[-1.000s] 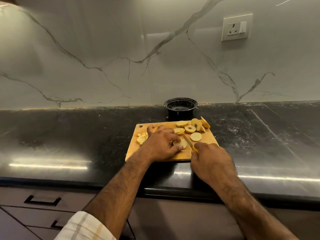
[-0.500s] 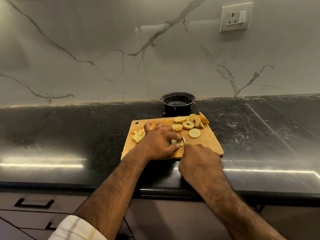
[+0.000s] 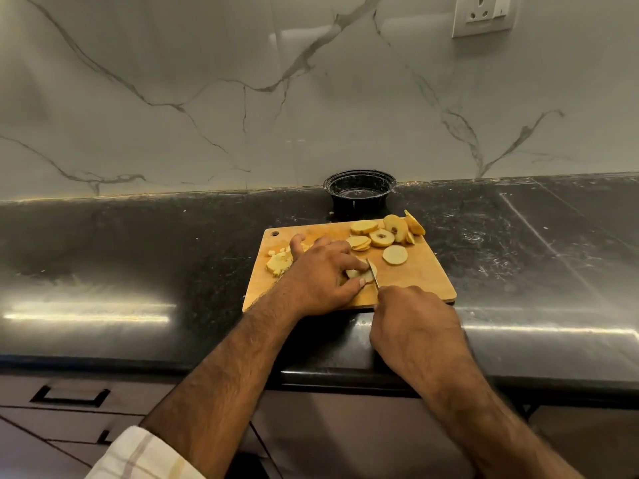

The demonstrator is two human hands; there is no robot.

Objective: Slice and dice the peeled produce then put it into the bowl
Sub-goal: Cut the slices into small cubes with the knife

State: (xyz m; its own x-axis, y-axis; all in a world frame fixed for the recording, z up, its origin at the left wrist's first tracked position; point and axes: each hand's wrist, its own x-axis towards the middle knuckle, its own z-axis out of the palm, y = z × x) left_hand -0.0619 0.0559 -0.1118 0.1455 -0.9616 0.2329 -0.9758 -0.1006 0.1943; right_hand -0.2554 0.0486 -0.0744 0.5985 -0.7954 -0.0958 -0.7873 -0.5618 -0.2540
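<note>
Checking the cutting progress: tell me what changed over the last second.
The right hand swung the knife from lying angled beside the slice to standing blade-down against it. The left hand stayed pinning that slice. Cut slices, diced pile and bowl unchanged.

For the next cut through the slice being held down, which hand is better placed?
Right. The right hand grips the knife, its blade at the slice that the left hand pins to the cutting board. The left hand holds no blade.
</note>
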